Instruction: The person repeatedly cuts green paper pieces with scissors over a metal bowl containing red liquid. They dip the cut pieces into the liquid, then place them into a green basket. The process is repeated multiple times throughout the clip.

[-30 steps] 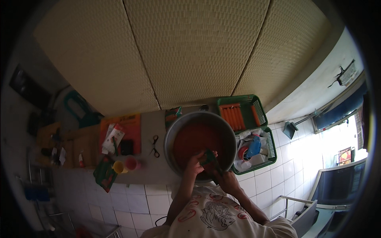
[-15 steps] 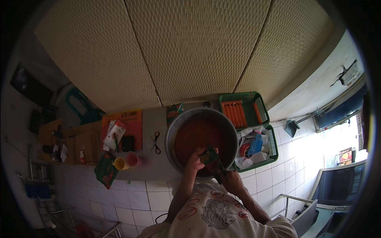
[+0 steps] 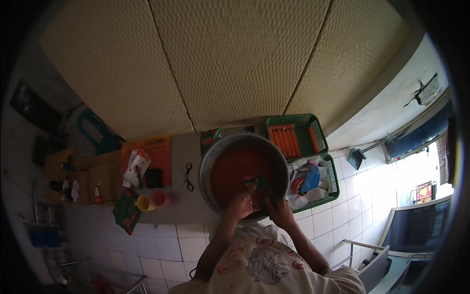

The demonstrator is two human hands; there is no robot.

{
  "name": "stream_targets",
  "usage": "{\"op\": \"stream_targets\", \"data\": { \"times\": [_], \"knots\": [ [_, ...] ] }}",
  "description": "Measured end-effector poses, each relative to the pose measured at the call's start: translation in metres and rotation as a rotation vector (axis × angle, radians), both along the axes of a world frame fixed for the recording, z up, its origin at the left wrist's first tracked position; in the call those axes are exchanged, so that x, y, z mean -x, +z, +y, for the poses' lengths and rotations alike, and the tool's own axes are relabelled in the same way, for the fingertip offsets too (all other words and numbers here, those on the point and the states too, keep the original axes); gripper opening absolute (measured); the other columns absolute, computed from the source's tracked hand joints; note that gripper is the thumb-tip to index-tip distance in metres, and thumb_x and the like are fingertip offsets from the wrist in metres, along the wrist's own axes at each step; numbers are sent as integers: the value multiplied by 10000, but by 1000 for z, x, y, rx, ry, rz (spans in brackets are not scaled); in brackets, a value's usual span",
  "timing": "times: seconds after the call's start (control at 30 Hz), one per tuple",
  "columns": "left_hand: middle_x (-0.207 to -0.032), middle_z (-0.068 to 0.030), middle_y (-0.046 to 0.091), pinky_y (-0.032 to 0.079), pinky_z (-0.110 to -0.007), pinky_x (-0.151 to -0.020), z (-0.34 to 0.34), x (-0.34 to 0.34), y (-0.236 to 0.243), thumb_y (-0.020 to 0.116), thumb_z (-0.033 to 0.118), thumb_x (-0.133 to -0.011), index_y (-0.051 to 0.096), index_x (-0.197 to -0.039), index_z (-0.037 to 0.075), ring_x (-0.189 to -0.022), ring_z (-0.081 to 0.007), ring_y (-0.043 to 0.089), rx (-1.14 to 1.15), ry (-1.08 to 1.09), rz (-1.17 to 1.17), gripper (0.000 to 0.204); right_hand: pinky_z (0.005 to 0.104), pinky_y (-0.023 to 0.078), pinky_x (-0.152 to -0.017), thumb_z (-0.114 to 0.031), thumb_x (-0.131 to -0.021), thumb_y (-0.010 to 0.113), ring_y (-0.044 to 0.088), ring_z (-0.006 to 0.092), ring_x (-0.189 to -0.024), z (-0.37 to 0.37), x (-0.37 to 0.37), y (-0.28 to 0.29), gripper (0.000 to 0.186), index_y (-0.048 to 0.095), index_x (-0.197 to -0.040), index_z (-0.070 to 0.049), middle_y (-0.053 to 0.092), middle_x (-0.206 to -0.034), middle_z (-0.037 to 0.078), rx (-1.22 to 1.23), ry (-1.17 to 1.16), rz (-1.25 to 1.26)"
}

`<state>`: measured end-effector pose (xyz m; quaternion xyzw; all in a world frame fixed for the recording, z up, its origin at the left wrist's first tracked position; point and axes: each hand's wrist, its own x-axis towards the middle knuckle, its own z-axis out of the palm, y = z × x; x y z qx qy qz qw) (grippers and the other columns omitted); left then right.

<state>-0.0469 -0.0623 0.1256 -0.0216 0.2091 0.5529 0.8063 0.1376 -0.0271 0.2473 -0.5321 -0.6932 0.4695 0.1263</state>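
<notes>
A large metal pot (image 3: 204,182) stands at the table's near edge, with red-orange sauce (image 3: 240,166) inside. Over its near side I hold a dark green and red pouch (image 3: 259,183), tilted so that one end points into the pot. My left hand (image 3: 239,208) is closed at the pouch's left side, partly inside the pot's rim. On the other side, by the near right rim, my right hand (image 3: 280,213) grips the pouch's near end. Shadow hides most of the fingers and the pouch's opening.
Right of the pot are a green basket (image 3: 313,124) of orange tubes and another basket (image 3: 335,182) with tape. Black-handled scissors (image 3: 188,177), a pink cup (image 3: 161,197), a yellow cup (image 3: 144,203) and a green packet (image 3: 126,212) lie left. Another packet (image 3: 211,137) sits behind the pot.
The pouch has tipped forward, its far end now farther into the pot. My left hand has moved down toward the near rim. The whole view has shifted slightly.
</notes>
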Motion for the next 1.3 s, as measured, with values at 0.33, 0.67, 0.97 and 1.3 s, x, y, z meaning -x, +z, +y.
{"op": "stream_targets", "data": {
  "times": [0.33,0.67,0.97,1.3],
  "knots": [
    [-1437,-41,631,524,-471,-1106,-14,-33,16,604,362,-1115,537,-1511,206,-1257,-201,639,31,94,31,430,556,563,-645,-306,-1064,578,720,491,-797,28,25,-44,377,696,-1141,44,691,-831,305,-186,124,-73],
    [-1397,-153,687,514,-472,-1141,-10,-28,-27,545,249,-1127,581,-1442,-7,-1280,-275,671,-76,296,-108,408,569,539,-584,-252,-1077,558,705,467,-681,9,16,-48,291,708,-1017,-10,684,-733,259,-448,530,-185],
    [-1338,-96,724,552,-461,-1087,-11,-17,-73,632,266,-1085,646,-1416,79,-1182,-276,721,102,334,-67,380,596,536,-727,-275,-1076,570,688,526,-808,-21,1,-18,389,734,-922,43,687,-766,310,-239,344,26],
    [-1470,-166,642,455,-498,-1223,1,-28,-10,638,245,-1079,625,-1412,45,-1422,-331,574,-73,323,-179,388,364,519,-529,-385,-1078,608,660,157,-543,8,3,-3,496,726,-846,37,630,-573,60,255,221,41]
  ]
}}
